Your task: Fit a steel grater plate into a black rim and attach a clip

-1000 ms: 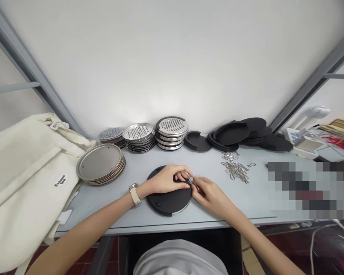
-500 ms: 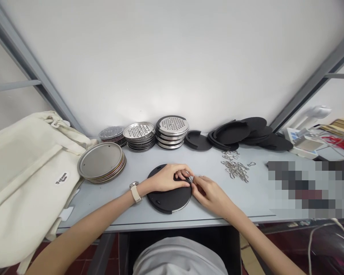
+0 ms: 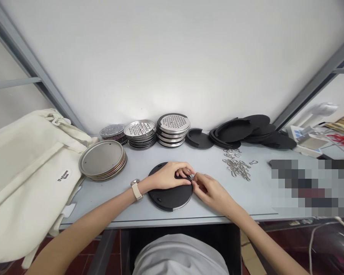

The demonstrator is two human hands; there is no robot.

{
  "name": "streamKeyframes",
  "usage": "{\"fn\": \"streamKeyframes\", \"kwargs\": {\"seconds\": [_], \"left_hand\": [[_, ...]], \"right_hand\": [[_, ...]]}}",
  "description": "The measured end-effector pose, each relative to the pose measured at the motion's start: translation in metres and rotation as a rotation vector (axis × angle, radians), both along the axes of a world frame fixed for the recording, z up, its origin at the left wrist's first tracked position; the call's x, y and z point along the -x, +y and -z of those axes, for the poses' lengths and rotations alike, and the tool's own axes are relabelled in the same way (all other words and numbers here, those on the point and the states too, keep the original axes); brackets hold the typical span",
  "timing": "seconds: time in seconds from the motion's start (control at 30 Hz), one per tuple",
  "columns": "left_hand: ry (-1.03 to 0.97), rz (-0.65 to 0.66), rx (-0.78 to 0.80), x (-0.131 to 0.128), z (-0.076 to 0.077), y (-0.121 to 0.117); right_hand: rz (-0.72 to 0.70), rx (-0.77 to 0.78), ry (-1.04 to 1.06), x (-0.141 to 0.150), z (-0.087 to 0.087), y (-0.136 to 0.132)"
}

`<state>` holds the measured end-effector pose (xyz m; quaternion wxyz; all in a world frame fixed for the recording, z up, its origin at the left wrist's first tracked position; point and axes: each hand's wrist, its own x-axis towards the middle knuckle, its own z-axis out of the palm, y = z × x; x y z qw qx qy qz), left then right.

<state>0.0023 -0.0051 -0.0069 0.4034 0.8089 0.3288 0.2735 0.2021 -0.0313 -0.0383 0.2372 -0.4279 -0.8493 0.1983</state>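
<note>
A round black disc point(image 3: 172, 198) lies flat near the table's front edge, with a silvery rim showing at its lower right. My left hand point(image 3: 172, 175) rests across its top, fingers curled and thumb reaching the right edge. Close against that edge, my right hand point(image 3: 209, 189) is closed in a pinch. Between the fingertips of both hands a small bit of shiny metal point(image 3: 192, 177) shows, like a wire clip, mostly hidden by the fingers. Right of my hands lies a pile of small metal snap clips point(image 3: 237, 168).
Behind stand stacks of perforated metal grater discs point(image 3: 143, 129) and plain metal discs point(image 3: 101, 158). Black discs point(image 3: 235, 130) are heaped at the back right. A cream bag point(image 3: 31, 172) covers the left side; a white device point(image 3: 306, 139) stands at the right.
The view has shifted slightly, moving everything a little in the picture. Both hands keep nearly the same place and grip at the disc's right edge.
</note>
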Motion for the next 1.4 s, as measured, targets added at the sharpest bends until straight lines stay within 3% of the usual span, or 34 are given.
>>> {"fn": "streamKeyframes", "kwargs": {"seconds": [0.27, 0.5, 0.83, 1.07, 1.4], "left_hand": [[-0.006, 0.002, 0.0, 0.0005, 0.0028, 0.0013], [0.004, 0.002, 0.006, -0.0001, 0.0011, 0.0008], [0.016, 0.001, -0.02, 0.0005, 0.001, 0.0006], [-0.008, -0.002, 0.008, 0.0003, 0.0027, 0.001], [-0.003, -0.026, 0.031, -0.0007, 0.0039, 0.0017]], "right_hand": [[0.005, -0.01, 0.012, -0.0004, 0.0014, -0.0009], [0.011, 0.093, 0.069, -0.0003, -0.003, -0.0002], [0.033, -0.07, -0.081, 0.0031, 0.0009, -0.0041], [0.072, -0.075, -0.074, 0.0048, 0.0008, -0.007], [-0.007, 0.009, -0.011, -0.0001, -0.0046, -0.0015]]}}
